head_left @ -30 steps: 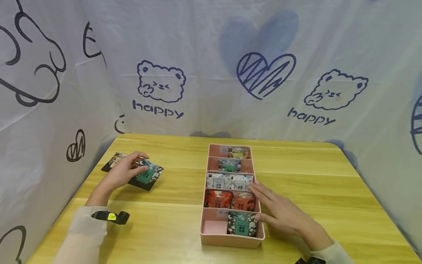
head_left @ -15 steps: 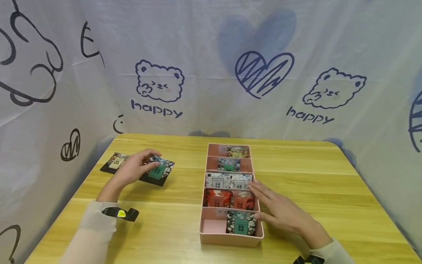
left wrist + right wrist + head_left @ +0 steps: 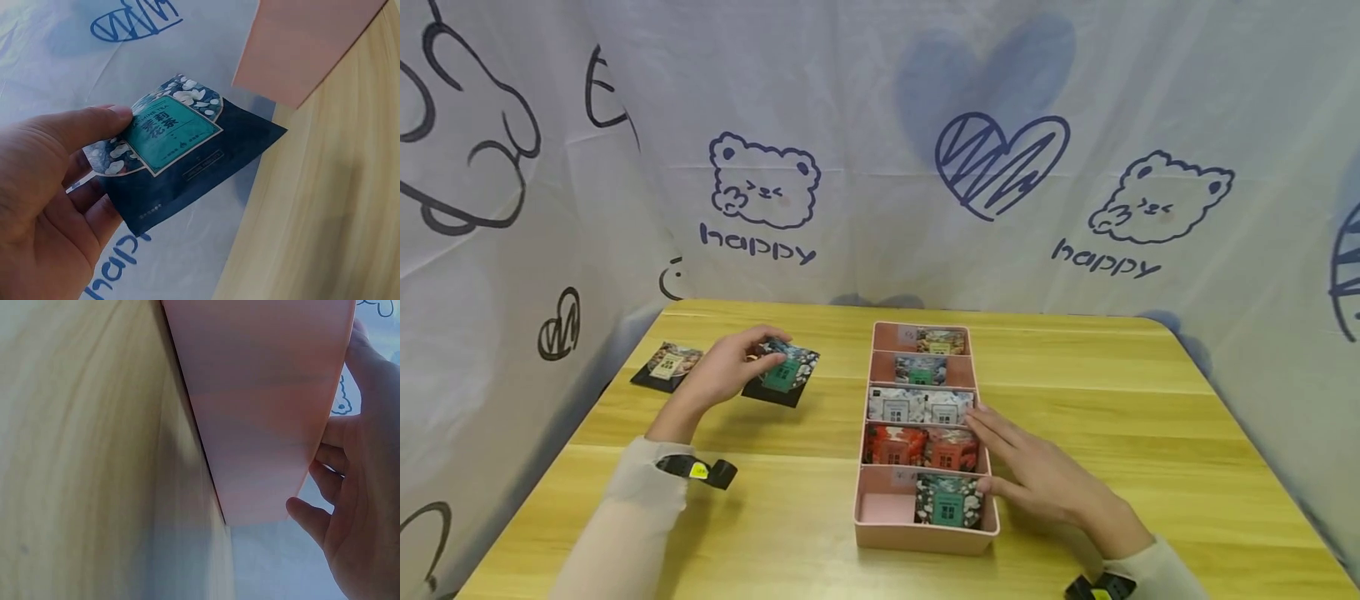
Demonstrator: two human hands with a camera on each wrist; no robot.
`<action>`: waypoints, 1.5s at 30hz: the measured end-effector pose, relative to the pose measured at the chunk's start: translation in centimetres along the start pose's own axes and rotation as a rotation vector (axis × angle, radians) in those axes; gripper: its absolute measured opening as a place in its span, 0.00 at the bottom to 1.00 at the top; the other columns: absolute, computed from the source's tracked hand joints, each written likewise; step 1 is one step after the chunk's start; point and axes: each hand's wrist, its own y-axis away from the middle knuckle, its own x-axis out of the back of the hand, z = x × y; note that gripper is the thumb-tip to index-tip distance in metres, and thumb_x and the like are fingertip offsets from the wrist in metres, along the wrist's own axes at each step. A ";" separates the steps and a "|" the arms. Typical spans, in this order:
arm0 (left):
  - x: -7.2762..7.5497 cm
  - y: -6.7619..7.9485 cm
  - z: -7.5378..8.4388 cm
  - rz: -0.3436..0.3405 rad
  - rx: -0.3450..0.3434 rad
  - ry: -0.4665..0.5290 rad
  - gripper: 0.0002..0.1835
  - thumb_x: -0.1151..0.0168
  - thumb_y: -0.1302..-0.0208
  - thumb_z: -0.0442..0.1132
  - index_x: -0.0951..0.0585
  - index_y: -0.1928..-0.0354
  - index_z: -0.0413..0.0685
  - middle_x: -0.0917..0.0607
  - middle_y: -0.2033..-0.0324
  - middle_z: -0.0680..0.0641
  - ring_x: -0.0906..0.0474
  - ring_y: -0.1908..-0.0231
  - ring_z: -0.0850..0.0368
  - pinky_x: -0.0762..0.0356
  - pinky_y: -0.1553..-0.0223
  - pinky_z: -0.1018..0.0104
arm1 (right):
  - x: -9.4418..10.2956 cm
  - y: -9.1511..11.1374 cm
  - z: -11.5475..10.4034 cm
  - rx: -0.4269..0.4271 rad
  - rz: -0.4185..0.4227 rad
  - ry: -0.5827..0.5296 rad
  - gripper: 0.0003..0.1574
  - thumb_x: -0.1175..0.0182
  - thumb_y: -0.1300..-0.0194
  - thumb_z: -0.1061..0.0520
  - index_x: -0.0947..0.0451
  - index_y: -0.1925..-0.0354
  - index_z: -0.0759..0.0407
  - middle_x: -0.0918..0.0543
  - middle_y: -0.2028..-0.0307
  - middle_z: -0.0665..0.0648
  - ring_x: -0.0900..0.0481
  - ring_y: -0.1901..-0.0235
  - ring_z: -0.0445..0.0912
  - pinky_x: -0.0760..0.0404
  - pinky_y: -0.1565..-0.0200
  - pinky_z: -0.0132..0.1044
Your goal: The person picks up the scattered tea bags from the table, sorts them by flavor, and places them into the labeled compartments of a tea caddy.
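Note:
My left hand (image 3: 724,371) pinches a dark tea sachet (image 3: 194,150) with a green label reading jasmine tea, thumb on its printed face and fingers behind. The sachet hangs over the table's left part. To the right stands a long pink divided box (image 3: 925,539). My right hand (image 3: 1051,483) rests along its right rim with relaxed fingers; in the right wrist view the fingertips (image 3: 299,506) lie right at the rim. The nearest compartment holds a green-labelled sachet (image 3: 949,502) on its right side, with bare floor to the left of it.
Further back in the box are red sachets (image 3: 895,446), white sachets (image 3: 897,406), a blue-green sachet (image 3: 921,370) and a yellow-labelled sachet (image 3: 942,342). Another sachet (image 3: 668,367) with a cream label lies on the wooden table (image 3: 775,500) at left. Printed cloth surrounds the table.
My left hand has carried the jasmine tea sachet rightward, away from the cream-labelled sachet, which is now more fully in view. My right hand stays on the box rim.

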 end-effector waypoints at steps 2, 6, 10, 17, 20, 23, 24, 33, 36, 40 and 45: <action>-0.1 -0.3 0.3 0.002 -0.011 0.014 0.16 0.39 0.30 0.45 0.21 0.44 0.50 0.18 0.52 0.46 0.23 0.60 0.51 0.23 0.66 0.58 | 0.0 0.0 0.0 0.000 0.000 -0.001 0.50 0.45 0.31 0.35 0.52 0.22 0.52 0.49 0.24 0.57 0.41 0.30 0.57 0.27 0.42 0.57; -0.5 -0.7 0.9 0.003 -0.029 0.039 0.16 0.38 0.31 0.44 0.21 0.45 0.48 0.18 0.54 0.46 0.23 0.62 0.52 0.22 0.67 0.59 | -0.1 0.0 0.0 0.000 0.003 0.002 0.50 0.45 0.31 0.35 0.51 0.22 0.52 0.49 0.24 0.57 0.40 0.30 0.57 0.27 0.42 0.57; -0.7 -1.0 1.5 0.008 -0.034 0.044 0.16 0.38 0.31 0.44 0.20 0.45 0.49 0.17 0.54 0.46 0.22 0.63 0.53 0.22 0.67 0.60 | 0.0 0.0 -0.1 0.000 0.004 0.003 0.49 0.45 0.31 0.36 0.51 0.22 0.53 0.49 0.24 0.57 0.40 0.30 0.57 0.27 0.41 0.57; -0.8 -1.3 2.4 -0.003 -0.047 0.033 0.18 0.39 0.30 0.44 0.20 0.42 0.48 0.17 0.51 0.46 0.20 0.62 0.54 0.20 0.65 0.60 | -0.1 -0.1 -0.2 -0.010 0.001 -0.010 0.50 0.46 0.31 0.34 0.51 0.23 0.52 0.49 0.24 0.56 0.41 0.30 0.57 0.28 0.41 0.58; -0.9 -1.4 3.0 -0.007 -0.050 0.032 0.18 0.39 0.30 0.44 0.20 0.42 0.48 0.17 0.50 0.45 0.20 0.62 0.54 0.19 0.64 0.59 | -0.1 -0.1 -0.2 -0.001 0.004 -0.010 0.50 0.45 0.31 0.35 0.51 0.22 0.52 0.49 0.24 0.56 0.40 0.30 0.57 0.27 0.41 0.58; -1.0 -1.5 3.5 -0.005 -0.055 0.038 0.18 0.38 0.31 0.44 0.19 0.42 0.49 0.17 0.49 0.45 0.19 0.59 0.53 0.18 0.61 0.57 | -0.2 -0.1 -0.1 0.012 0.011 0.001 0.50 0.45 0.31 0.36 0.51 0.22 0.53 0.48 0.24 0.57 0.39 0.31 0.57 0.27 0.42 0.57; -1.1 -1.5 3.6 -0.007 -0.055 0.044 0.18 0.38 0.31 0.44 0.19 0.42 0.49 0.17 0.48 0.46 0.18 0.59 0.53 0.18 0.61 0.57 | -0.2 -0.1 -0.1 0.016 0.012 0.005 0.50 0.44 0.31 0.36 0.51 0.23 0.53 0.48 0.24 0.57 0.39 0.31 0.58 0.27 0.42 0.57; -1.5 -1.4 4.8 0.004 -0.079 0.090 0.15 0.37 0.32 0.43 0.19 0.45 0.50 0.17 0.58 0.48 0.23 0.67 0.56 0.21 0.67 0.60 | -0.2 0.2 -0.1 0.022 0.017 0.001 0.50 0.44 0.31 0.37 0.51 0.23 0.54 0.48 0.25 0.58 0.41 0.30 0.57 0.29 0.41 0.58; -1.6 -1.3 5.3 0.007 -0.074 0.099 0.15 0.36 0.33 0.43 0.19 0.46 0.51 0.17 0.60 0.49 0.24 0.69 0.55 0.21 0.69 0.61 | -0.2 0.1 -0.1 0.032 0.020 0.005 0.49 0.44 0.31 0.38 0.51 0.23 0.54 0.47 0.25 0.58 0.41 0.30 0.57 0.28 0.41 0.58; -1.8 -1.5 5.9 0.003 -0.080 0.113 0.14 0.36 0.32 0.43 0.20 0.47 0.52 0.17 0.62 0.50 0.24 0.69 0.55 0.21 0.70 0.61 | -0.1 0.0 -0.1 0.040 0.024 0.010 0.49 0.43 0.31 0.39 0.51 0.23 0.56 0.47 0.25 0.59 0.40 0.31 0.58 0.27 0.42 0.58; -2.1 -1.7 6.8 -0.008 -0.110 0.146 0.14 0.36 0.33 0.41 0.20 0.47 0.50 0.17 0.61 0.50 0.23 0.68 0.55 0.20 0.68 0.61 | 0.0 0.0 -0.1 0.029 0.025 0.008 0.50 0.43 0.31 0.38 0.51 0.23 0.55 0.48 0.25 0.59 0.40 0.31 0.58 0.28 0.42 0.59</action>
